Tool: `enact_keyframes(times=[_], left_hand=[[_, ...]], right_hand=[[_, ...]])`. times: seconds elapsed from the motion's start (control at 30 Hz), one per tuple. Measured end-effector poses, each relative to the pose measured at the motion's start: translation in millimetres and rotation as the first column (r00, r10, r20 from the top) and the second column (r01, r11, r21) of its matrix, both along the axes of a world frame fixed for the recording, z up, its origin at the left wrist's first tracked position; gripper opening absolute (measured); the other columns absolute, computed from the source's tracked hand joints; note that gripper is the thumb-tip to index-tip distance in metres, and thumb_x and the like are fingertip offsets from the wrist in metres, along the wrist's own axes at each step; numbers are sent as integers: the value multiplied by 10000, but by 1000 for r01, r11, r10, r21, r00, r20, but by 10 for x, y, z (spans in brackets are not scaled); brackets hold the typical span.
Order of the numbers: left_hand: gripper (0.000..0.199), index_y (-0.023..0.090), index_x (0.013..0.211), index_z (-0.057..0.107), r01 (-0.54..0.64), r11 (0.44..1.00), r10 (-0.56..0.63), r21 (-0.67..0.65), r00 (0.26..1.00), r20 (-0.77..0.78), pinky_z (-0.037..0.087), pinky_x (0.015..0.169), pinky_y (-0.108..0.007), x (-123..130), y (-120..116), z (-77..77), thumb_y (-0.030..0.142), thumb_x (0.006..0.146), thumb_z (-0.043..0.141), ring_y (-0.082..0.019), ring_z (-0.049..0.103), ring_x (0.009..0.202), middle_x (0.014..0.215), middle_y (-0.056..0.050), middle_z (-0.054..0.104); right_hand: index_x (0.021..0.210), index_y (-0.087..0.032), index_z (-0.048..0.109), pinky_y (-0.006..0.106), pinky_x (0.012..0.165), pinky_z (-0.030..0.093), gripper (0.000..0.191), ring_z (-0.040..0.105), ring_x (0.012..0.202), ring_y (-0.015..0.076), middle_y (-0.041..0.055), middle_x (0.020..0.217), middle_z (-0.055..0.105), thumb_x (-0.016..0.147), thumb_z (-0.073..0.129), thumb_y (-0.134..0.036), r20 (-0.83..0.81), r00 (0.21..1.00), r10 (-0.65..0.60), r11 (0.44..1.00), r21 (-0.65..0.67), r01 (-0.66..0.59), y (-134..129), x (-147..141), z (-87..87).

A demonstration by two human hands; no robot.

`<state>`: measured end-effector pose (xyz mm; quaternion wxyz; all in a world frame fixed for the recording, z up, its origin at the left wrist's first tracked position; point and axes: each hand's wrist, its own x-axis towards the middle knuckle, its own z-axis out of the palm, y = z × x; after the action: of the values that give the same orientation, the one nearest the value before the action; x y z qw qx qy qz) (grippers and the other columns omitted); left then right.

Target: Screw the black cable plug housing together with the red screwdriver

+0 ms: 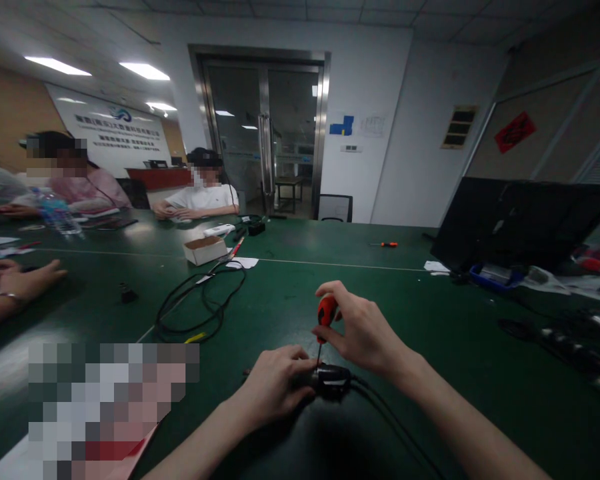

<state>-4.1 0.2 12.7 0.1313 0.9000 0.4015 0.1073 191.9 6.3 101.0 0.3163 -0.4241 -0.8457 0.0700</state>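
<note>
Screwdriver (326, 311): almost upright, handle tilted slightly right, tip down at the top of the device (334, 380), just beside the left grip (277, 383); too small to tell whether it sits in a screw.
Device: black, on the tabletop (290, 287), on the wearer's side; the near edge is out of view. Its long axis runs roughly side to side, crossing the shaft's line.
Right grip (367, 327): closed around the screwdriver's handle, thumb low, fingers higher; the device lies below it and to its left.
Left grip: nearer the device, fingers and thumb closed on its left end.
Cable (365, 387): leaves the device's right end toward the tabletop's near right corner.
Spare driver (389, 244): lies toward the far edge.
</note>
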Motion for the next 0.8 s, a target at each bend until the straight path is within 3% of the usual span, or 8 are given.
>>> enact_keyframes(times=[0.13,0.37,0.47,0.63,0.8], left_hand=[[410,312,1253,645,2,1000,-2,-7,1000,-13,494,793,-339,-2,5,-5,267,850,704,-267,639,997,1150,-39,668],[348,309,1206,662,5,1000,-5,4,1000,1,489,795,-324,-2,8,-11,270,862,689,-253,636,986,1139,-32,670],[322,304,1185,670,6,1000,-6,1,1000,3,489,791,-321,-2,5,-11,276,865,686,-251,638,976,1127,-33,672],[368,318,1227,646,8,1000,-8,-2,1000,-7,491,794,-320,-6,8,-23,273,864,680,-250,639,979,1129,-28,668],[314,300,1193,658,7,1000,-6,3,1000,-9,489,791,-318,-1,9,-23,284,879,658,-248,637,976,1116,-34,667]], right_hand=[[1030,-213,511,268,638,431,400,574,724,147,-27,842,619,748,764,-87,-8,1000,26,999,38,-26,3,4,2],[1126,-248,585,295,757,476,409,600,869,152,6,1056,615,797,681,-26,-33,996,85,996,26,-84,10,12,22],[1090,-225,561,297,724,470,400,589,843,157,8,1024,621,773,672,-7,-46,994,103,995,8,-102,7,0,23],[921,-213,512,300,646,443,209,555,726,156,-12,838,592,828,676,-123,-108,990,93,996,-3,-93,0,-35,-26],[1096,-208,439,322,700,500,386,591,748,161,0,891,623,803,653,-74,-260,959,117,984,-99,-146,4,-48,-50]])
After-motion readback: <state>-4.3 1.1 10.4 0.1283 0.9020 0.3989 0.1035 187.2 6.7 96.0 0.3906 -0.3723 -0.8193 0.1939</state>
